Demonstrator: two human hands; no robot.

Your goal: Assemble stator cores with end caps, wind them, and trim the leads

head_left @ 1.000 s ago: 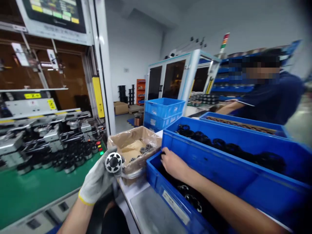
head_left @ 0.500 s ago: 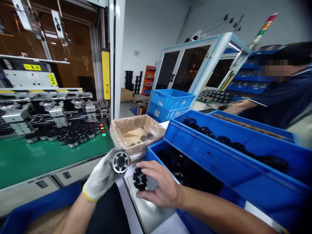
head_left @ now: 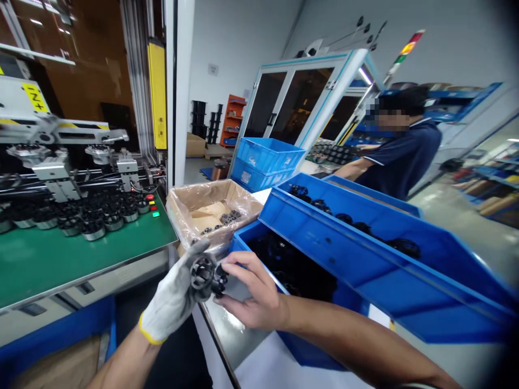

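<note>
My left hand [head_left: 169,303], in a white glove with a yellow cuff, is closed around a round metal stator core [head_left: 199,274] with its slotted end turned towards me. My bare right hand [head_left: 256,298] pinches a black slotted plastic ring [head_left: 219,281] between thumb and fingers. The ring is right beside the core's right side; blur hides whether they touch. Both parts are above the edge of a metal-topped surface [head_left: 231,324]. Behind my hands, a plastic-lined carton [head_left: 178,216] holds several metal cores [head_left: 230,217].
On the right, a deep blue bin [head_left: 365,246] of black parts rests over another blue bin [head_left: 247,229]. At left, many black-and-metal parts [head_left: 93,224] stand on a green machine table [head_left: 121,254]. A co-worker [head_left: 397,156] is behind the bins.
My right hand has brought the black ring leftward, close beside the core. The core has tilted in my left hand. The camera view has turned a little to the right.
</note>
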